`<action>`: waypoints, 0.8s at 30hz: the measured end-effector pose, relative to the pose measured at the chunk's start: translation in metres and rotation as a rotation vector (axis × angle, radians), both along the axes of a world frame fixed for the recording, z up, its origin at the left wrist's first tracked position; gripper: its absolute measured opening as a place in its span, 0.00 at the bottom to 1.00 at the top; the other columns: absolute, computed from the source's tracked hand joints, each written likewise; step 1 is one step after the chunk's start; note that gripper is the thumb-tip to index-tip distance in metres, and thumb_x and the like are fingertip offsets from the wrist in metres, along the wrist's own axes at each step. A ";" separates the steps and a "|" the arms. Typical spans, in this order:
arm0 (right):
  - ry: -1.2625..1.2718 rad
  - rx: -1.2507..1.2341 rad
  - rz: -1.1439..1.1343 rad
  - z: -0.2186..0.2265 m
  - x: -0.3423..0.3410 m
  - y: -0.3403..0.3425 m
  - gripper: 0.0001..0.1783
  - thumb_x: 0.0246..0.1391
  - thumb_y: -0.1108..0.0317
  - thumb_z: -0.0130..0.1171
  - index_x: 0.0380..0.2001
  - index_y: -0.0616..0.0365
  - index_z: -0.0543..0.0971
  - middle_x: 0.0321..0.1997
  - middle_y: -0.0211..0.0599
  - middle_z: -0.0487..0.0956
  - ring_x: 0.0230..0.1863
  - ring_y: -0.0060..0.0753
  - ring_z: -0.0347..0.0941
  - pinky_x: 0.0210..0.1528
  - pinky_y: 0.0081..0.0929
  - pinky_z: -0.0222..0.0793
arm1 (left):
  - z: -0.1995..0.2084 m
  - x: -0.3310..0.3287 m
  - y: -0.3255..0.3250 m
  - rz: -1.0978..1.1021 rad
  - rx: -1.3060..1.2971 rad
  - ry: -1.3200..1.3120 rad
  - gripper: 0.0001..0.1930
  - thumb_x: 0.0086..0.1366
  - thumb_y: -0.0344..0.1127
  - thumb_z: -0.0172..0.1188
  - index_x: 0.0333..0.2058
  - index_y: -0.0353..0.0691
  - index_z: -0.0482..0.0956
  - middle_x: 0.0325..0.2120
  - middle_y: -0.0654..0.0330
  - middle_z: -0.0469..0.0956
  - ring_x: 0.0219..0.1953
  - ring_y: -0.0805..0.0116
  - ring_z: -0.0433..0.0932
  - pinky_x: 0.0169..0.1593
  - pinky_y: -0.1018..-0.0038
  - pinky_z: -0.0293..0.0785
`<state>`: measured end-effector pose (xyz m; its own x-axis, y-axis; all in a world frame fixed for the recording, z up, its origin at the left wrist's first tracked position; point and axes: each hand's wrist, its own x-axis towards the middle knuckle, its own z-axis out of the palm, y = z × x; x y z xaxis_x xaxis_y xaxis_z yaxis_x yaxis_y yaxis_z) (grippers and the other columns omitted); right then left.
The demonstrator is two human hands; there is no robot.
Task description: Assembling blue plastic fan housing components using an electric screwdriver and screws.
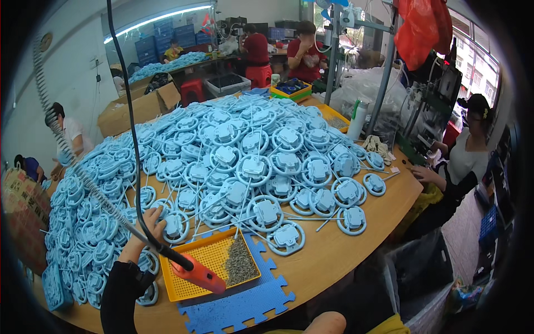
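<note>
My left hand [151, 224] reaches in from the lower left in a black sleeve, at the near edge of a heap of light-blue plastic steering-wheel parts [264, 213]. Its fingers look apart beside one wheel part [173, 224]; whether they touch it is hard to see. In front of my forearm hangs an orange electric screwdriver [200, 275] on a black cord and coiled spring. Under it is a yellow perforated tray [194, 261] with a pile of small screws [240, 263] on its right side. My right hand does not show.
A blue foam mat [233, 309] lies beneath the tray on the curved wooden table [334, 261]. Blue parts with thin stems cover most of the tabletop. A white bottle [357, 119] stands at the back right. A co-worker [467, 150] sits at a machine on the right.
</note>
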<state>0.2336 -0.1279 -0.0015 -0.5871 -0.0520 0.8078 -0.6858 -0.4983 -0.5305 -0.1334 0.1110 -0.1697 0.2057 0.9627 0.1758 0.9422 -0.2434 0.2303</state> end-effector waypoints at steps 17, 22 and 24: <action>0.007 0.024 0.088 0.004 -0.031 -0.043 0.26 0.60 0.48 0.51 0.32 0.67 0.71 0.32 0.49 0.67 0.33 0.53 0.62 0.35 0.42 0.57 | 0.048 0.013 -0.114 0.012 -0.085 0.139 0.35 0.53 0.47 0.64 0.59 0.44 0.65 0.62 0.51 0.58 0.65 0.46 0.55 0.63 0.43 0.47; 0.120 -0.085 0.111 -0.011 -0.052 -0.067 0.27 0.60 0.47 0.49 0.30 0.67 0.70 0.28 0.49 0.65 0.30 0.53 0.61 0.32 0.41 0.56 | 0.050 0.020 -0.156 0.021 -0.026 0.120 0.35 0.51 0.42 0.66 0.58 0.43 0.66 0.62 0.50 0.58 0.65 0.46 0.54 0.64 0.44 0.46; 0.145 -0.054 0.101 -0.012 -0.057 -0.071 0.27 0.60 0.47 0.49 0.30 0.67 0.70 0.28 0.49 0.66 0.30 0.53 0.61 0.33 0.41 0.56 | 0.050 0.018 -0.167 0.009 -0.018 0.140 0.35 0.51 0.41 0.67 0.58 0.44 0.66 0.62 0.51 0.58 0.65 0.46 0.54 0.65 0.44 0.46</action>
